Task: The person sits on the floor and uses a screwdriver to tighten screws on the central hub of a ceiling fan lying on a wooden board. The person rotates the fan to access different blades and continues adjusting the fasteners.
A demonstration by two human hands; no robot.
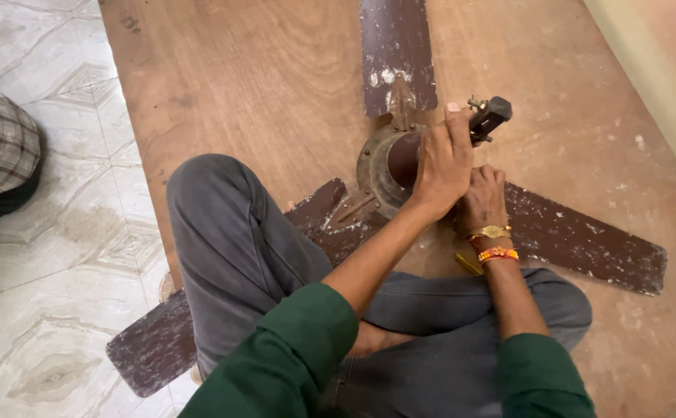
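Ceiling fan [388, 166] lies on a brown wooden board [260, 85] on the floor, just in front of the seated person's crossed legs, its three worn blades [578, 240] spread flat. The left hand [442, 162] wraps its grip tight around the dark downrod [487, 118]; the right hand [483, 197] is closed low beside the motor housing, but on what I cannot tell. The fan looks heavy and stiff; the rod seems the safest hold, the thin blades likely bend.

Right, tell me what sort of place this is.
Probably a home room used as a makeshift repair spot: a person sits cross-legged on a wooden board laid over a patterned tile floor, both hands on a dismantled ceiling fan with worn brown blades.
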